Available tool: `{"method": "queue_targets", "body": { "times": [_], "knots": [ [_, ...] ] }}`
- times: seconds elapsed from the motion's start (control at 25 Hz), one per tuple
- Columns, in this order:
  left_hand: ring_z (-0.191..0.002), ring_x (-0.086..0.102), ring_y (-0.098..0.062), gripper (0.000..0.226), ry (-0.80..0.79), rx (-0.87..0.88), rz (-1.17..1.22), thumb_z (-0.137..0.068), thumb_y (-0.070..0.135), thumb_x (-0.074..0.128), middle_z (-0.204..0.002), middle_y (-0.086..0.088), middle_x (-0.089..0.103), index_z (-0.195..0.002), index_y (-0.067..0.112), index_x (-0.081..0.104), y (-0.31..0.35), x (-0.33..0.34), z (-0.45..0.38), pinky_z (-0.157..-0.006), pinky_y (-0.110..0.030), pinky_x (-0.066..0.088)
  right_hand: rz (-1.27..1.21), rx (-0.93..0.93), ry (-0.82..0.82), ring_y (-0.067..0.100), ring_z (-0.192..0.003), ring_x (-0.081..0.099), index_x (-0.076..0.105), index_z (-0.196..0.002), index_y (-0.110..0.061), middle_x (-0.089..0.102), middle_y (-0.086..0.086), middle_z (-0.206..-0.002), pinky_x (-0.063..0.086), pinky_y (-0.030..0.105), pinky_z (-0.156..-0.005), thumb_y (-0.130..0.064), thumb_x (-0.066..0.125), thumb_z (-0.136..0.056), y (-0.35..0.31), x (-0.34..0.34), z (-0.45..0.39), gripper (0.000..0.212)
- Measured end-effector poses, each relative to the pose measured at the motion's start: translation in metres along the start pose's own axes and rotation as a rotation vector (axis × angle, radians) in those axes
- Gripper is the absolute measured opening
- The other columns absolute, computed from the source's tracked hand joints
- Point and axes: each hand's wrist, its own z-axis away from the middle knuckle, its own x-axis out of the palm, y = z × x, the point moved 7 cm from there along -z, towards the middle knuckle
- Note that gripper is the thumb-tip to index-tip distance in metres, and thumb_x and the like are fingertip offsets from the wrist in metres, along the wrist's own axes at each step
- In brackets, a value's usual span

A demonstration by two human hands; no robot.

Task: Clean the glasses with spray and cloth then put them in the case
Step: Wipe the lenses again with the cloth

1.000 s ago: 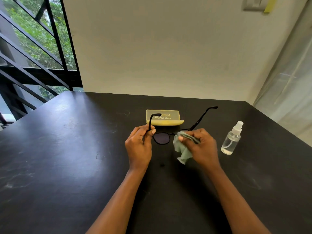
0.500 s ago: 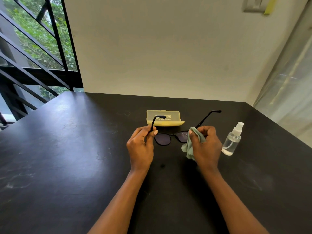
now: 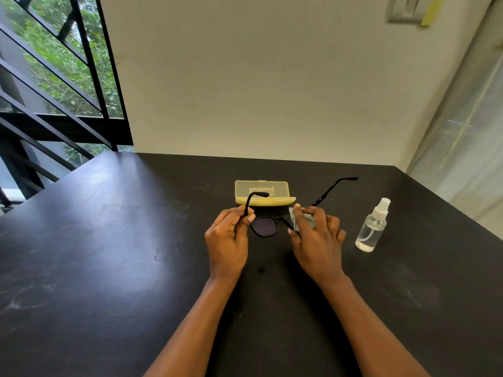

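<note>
Black-framed glasses [image 3: 263,227] with dark lenses are held just above the black table [image 3: 109,254], arms unfolded and pointing away from me. My left hand [image 3: 228,240] pinches the frame at its left hinge. My right hand [image 3: 315,240] presses a pale green cloth [image 3: 304,219] around the right lens, which is hidden by cloth and fingers. The yellow case [image 3: 262,192] lies shut just behind the glasses. A small clear spray bottle [image 3: 372,227] with a white nozzle stands upright to the right of my right hand.
A cream wall runs along the table's far edge. Black railings and a window stand at the left beyond the table's corner. A translucent curtain hangs at the right, past the table's right edge.
My right hand has bunched the cloth and moved it up over the right lens, which showed half a second ago. The left hand keeps its hold on the frame.
</note>
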Motion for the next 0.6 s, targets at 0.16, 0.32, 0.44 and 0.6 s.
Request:
{"method": "queue_targets", "body": {
  "times": [0.16,0.32,0.44,0.6],
  "knots": [
    [-0.082,0.065,-0.004,0.020,0.011,-0.067,0.042,-0.082,0.005,0.065,-0.092,0.004,0.064,-0.102,0.006,0.069,-0.007,-0.001,0.001,-0.070,-0.020,0.057,-0.045,-0.108,0.221,0.022,-0.094,0.035,0.065,-0.112,-0.026,0.060,0.007,-0.108,0.027,0.036,-0.065,-0.017,0.062,-0.071,-0.005,-0.011,0.001,0.042],
    [-0.079,0.063,0.003,0.021,0.028,-0.081,0.039,-0.082,0.006,0.064,-0.090,0.003,0.063,-0.103,0.003,0.068,-0.007,-0.004,-0.001,-0.065,-0.009,0.052,-0.072,-0.124,0.327,0.021,-0.094,0.038,0.071,-0.094,-0.026,0.064,0.003,-0.100,0.028,0.037,-0.066,-0.014,0.070,-0.068,-0.002,-0.024,0.004,0.028],
    [-0.079,0.062,0.004,0.019,0.046,-0.063,0.041,-0.082,0.007,0.064,-0.089,0.004,0.063,-0.101,0.003,0.069,-0.006,-0.008,-0.003,-0.066,-0.012,0.053,0.051,-0.108,0.373,0.026,-0.097,0.038,0.072,-0.085,-0.022,0.065,0.003,-0.097,0.032,0.042,-0.069,-0.023,0.084,-0.060,-0.001,-0.027,0.007,0.028],
    [-0.080,0.062,0.001,0.019,0.033,-0.011,0.052,-0.082,0.010,0.063,-0.090,0.002,0.064,-0.099,0.002,0.069,-0.002,-0.008,-0.004,-0.067,-0.019,0.056,0.158,-0.070,0.407,0.028,-0.097,0.037,0.071,-0.089,-0.015,0.053,0.002,-0.103,0.022,0.036,-0.069,-0.036,0.084,-0.057,-0.004,-0.027,0.006,0.040]
  ]
}}
